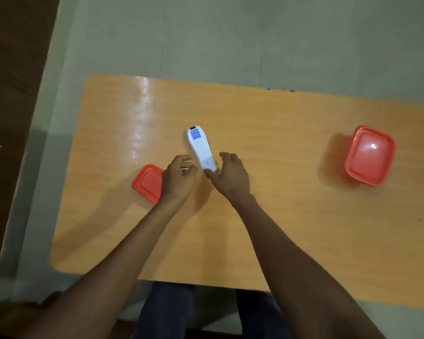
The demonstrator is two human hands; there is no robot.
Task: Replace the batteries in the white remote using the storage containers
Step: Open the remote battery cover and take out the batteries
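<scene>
The white remote (200,148) lies back side up in the middle of the wooden table (279,216), a blue label near its far end. My left hand (178,178) hovers just left of its near end, fingers curled and apart, holding nothing. My right hand (230,177) is at the near end too, thumb touching the remote's tip, fingers spread. A small red lidded container (146,183) sits left of my left hand, partly hidden by it. A larger red lidded container (368,155) stands at the far right.
The table's far edge meets a pale green floor (230,40). A dark wooden surface (10,94) runs along the left. My legs show below the near table edge.
</scene>
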